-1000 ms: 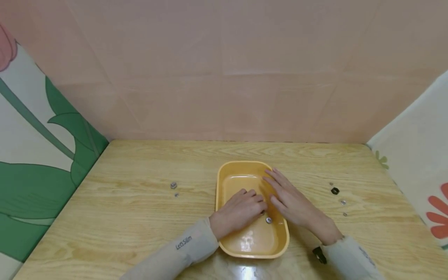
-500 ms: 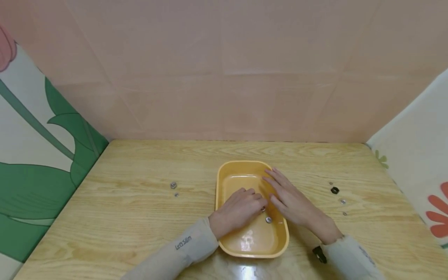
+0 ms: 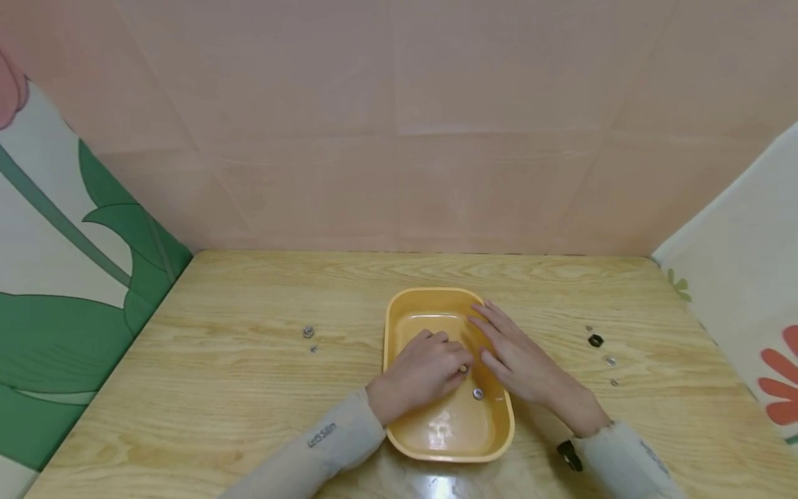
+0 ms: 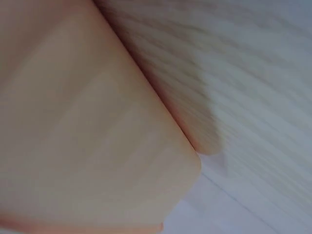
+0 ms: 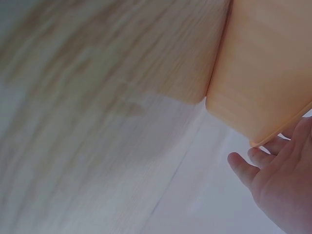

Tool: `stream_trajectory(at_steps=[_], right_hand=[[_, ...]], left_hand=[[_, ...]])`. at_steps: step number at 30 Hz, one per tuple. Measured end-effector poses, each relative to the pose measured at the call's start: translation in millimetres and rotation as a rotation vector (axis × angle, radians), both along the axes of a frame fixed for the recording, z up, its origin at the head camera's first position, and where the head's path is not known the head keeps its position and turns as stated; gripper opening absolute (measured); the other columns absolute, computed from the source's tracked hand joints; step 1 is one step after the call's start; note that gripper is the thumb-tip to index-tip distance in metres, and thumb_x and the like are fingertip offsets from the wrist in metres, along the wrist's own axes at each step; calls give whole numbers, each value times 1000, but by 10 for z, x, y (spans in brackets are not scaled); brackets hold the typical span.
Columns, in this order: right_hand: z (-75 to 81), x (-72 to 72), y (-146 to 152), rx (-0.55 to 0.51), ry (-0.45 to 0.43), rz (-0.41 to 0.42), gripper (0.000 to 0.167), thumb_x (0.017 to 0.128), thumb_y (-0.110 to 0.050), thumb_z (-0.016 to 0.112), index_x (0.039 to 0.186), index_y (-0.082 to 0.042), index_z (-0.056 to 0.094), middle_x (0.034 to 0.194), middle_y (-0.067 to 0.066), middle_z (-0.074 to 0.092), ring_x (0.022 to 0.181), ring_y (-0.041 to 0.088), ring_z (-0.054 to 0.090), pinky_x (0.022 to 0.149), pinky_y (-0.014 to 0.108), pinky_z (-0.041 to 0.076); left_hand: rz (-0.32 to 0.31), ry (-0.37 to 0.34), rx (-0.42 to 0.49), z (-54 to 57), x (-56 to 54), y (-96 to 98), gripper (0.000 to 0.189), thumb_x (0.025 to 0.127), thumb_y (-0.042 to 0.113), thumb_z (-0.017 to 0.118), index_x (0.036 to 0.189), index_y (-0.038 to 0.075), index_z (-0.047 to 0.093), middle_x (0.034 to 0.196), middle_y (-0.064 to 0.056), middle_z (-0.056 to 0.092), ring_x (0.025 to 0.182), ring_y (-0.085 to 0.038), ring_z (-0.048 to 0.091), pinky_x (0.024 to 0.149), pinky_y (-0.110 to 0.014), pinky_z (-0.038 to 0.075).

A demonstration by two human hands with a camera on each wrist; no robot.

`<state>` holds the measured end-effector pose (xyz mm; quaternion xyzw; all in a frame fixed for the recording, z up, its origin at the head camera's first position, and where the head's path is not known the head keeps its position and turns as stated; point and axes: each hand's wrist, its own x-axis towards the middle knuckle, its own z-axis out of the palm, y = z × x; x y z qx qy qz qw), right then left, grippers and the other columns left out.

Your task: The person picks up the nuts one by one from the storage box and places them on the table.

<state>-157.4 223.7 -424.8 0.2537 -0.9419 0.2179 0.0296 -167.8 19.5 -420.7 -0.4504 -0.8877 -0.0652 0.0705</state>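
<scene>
A yellow plastic bin [image 3: 399, 443] stands on the wooden table in the head view. Inside it, my left hand [image 3: 427, 367] pinches a small metal nut [image 3: 463, 369] between thumb and curled fingers, which partly cover it. On the bin floor just below that hand lies a silver nut [image 3: 478, 394]. My right hand [image 3: 520, 360] rests on the bin's right rim, fingers fairly straight and reaching over the edge. The right wrist view shows this hand [image 5: 287, 180] at the rim from outside. Only the bin's outer wall [image 4: 97, 136] shows in the left wrist view; the left hand is out of it.
Left of the bin lie a silver nut [image 3: 308, 333] and a smaller one [image 3: 314, 349]. To the right are a black nut [image 3: 596, 341] and several small metal pieces, among them a silver one [image 3: 611, 361]. A pink wall covering [image 3: 399, 194] closes off the back.
My left hand has lifted and turned slightly, bringing the pinched nut a little up and to the left. The right hand stays at the rim.
</scene>
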Motion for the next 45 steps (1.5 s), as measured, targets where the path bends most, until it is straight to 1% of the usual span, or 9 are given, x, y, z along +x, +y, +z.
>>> stream_trajectory(at_steps=[1, 4, 8, 16, 23, 28, 33, 38, 45], right_hand=[[0, 1, 1, 2, 2, 1, 53, 94, -9, 53, 145, 3, 44, 159, 18, 32, 149, 43, 21, 117, 60, 25], [2, 2, 3, 0, 0, -1, 53, 95, -10, 52, 145, 2, 44, 160, 18, 32, 150, 42, 20, 117, 60, 25], [3, 4, 4, 1, -4, -5, 52, 95, -10, 53, 145, 2, 44, 160, 17, 32, 150, 41, 19, 117, 60, 25], [-5, 1, 1, 7, -4, -9, 52, 96, -10, 55, 145, 2, 44, 159, 18, 33, 149, 42, 20, 117, 60, 25], [-13, 8, 2, 8, 11, -2, 51, 96, -10, 54, 144, 3, 45, 158, 19, 33, 149, 43, 22, 117, 59, 26], [-10, 11, -6, 0, 39, 6, 50, 96, -9, 54, 143, 3, 46, 157, 20, 35, 148, 44, 23, 116, 59, 28], [0, 16, -16, -7, 74, 17, 49, 95, -8, 54, 142, 3, 48, 155, 20, 38, 147, 44, 25, 113, 61, 30], [18, 21, -14, -3, 66, 13, 49, 95, -9, 54, 142, 2, 48, 156, 20, 38, 147, 44, 25, 114, 61, 30], [15, 16, -17, 6, 62, 13, 50, 95, -9, 53, 143, 3, 47, 156, 20, 37, 148, 43, 24, 115, 61, 29]], left_hand=[[6, -12, 8, 8, -3, -13, 13, 95, 29, 65, 106, 28, 72, 105, 15, 73, 88, -9, 57, 76, -22, 40], [18, -8, 16, 25, -11, -48, 14, 95, 29, 65, 106, 28, 73, 105, 15, 73, 89, -9, 58, 78, -24, 42], [25, 27, 17, 51, -11, -74, 12, 95, 29, 65, 104, 29, 73, 103, 15, 74, 90, -9, 59, 80, -25, 45], [40, 47, 11, 97, -4, -104, 13, 93, 30, 68, 104, 28, 74, 101, 15, 74, 89, -9, 60, 77, -24, 43], [60, 71, 13, 137, -11, -152, 16, 91, 29, 69, 106, 28, 74, 102, 14, 73, 91, -11, 60, 81, -26, 45], [77, 67, 33, 189, -27, -194, 16, 92, 28, 69, 107, 27, 74, 103, 13, 73, 95, -12, 61, 84, -28, 45], [89, 52, 51, 228, -48, -241, 17, 92, 27, 70, 108, 25, 74, 104, 12, 74, 94, -13, 61, 81, -28, 45], [106, 69, 68, 264, -71, -303, 16, 92, 25, 68, 108, 24, 73, 105, 11, 74, 94, -14, 61, 81, -29, 46], [149, 60, 109, 311, -112, -422, 18, 92, 25, 70, 109, 23, 72, 107, 9, 74, 91, -14, 60, 82, -31, 47]])
